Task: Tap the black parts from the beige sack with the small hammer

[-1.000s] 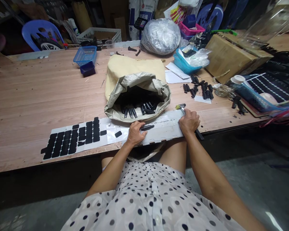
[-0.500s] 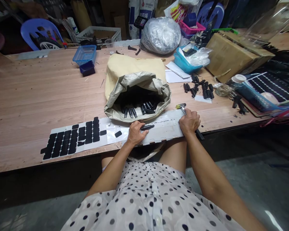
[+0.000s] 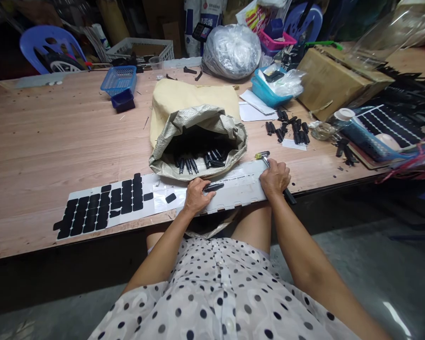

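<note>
Though the view shifted, the hammer (image 3: 262, 155) stays gripped.

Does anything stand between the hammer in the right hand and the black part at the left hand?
Nothing visible does: between the hammer in the right hand and the black part at the left hand lies only the board. The sack sits close by, on the far side.

The near black piece (image 3: 215, 187) has a glossy sheen; the hammer (image 3: 266, 161) on its right, a shiny metal shaft. The sack (image 3: 194, 96) looks woven, matt and creased, the far bag (image 3: 232, 53) glossy plastic, the right-hand box (image 3: 333, 84) dull cardboard.
</note>
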Available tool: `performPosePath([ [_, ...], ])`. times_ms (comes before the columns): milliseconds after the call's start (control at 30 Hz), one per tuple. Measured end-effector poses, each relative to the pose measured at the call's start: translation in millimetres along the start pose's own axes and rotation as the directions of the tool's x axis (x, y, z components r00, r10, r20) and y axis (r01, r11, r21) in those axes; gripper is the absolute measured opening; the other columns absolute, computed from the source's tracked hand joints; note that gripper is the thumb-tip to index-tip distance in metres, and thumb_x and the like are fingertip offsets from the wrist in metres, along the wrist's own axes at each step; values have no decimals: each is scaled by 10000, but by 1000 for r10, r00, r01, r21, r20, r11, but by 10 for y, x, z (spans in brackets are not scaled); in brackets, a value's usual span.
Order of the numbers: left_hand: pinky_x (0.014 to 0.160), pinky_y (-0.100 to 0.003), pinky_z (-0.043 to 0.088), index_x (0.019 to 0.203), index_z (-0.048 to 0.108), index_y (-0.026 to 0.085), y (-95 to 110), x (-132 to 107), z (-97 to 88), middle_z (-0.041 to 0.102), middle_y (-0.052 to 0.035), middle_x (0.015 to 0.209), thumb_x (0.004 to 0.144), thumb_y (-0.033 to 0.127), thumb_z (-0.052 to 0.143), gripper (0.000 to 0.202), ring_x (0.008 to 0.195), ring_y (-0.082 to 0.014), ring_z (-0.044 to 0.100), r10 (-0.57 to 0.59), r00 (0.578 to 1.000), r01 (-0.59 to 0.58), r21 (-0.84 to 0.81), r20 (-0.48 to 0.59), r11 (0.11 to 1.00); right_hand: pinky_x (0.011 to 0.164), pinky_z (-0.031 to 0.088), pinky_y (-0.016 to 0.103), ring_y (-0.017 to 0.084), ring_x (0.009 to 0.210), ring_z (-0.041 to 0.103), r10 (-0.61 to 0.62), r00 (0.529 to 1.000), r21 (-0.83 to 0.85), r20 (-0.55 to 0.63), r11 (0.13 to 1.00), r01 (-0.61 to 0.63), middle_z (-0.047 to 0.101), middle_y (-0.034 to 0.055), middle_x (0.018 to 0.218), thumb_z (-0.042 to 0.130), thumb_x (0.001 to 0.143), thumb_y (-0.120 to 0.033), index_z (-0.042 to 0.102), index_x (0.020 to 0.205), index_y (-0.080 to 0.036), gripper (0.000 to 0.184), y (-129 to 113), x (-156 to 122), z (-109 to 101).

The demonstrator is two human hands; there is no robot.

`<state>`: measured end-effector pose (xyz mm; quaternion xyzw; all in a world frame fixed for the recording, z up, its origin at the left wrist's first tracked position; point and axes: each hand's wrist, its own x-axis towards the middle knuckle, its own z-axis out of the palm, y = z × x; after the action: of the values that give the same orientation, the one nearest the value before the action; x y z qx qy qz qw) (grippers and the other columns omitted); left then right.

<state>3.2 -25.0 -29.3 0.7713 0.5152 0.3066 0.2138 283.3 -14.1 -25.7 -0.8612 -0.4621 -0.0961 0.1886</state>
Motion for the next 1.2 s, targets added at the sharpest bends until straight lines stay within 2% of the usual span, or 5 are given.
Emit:
performPosePath([
  [233,883,-386,534,986,763,216,15,0,-9,645,-29,884,729,248,793,260,897,-224,630,-21,1000,21,-7,11,1000,768,371,366,286,992,498,34,999,-11,22,999,-34,573,140,1078,457,895,-188,688,1205,-193,387,-11,1,-15],
  [733,875,-391,532,977,767,235,1,4,-14,638,-25,875,723,239,790,255,883,-223,625,-13,1000,13,-11,15,1000,771,378,379,291,993,482,15,1000,-8,9,1000,-15,562,146,1073,457,893,-194,687,1198,-188,382,20,10,29],
  [1200,884,-402,536,991,763,235,1,1,-20,639,-29,889,725,236,785,267,897,-231,627,-11,1000,11,-25,16,1000,772,384,390,300,1005,494,31,999,-5,32,1000,-31,583,154,1092,449,900,-192,690,1212,-183,394,-13,7,-18],
])
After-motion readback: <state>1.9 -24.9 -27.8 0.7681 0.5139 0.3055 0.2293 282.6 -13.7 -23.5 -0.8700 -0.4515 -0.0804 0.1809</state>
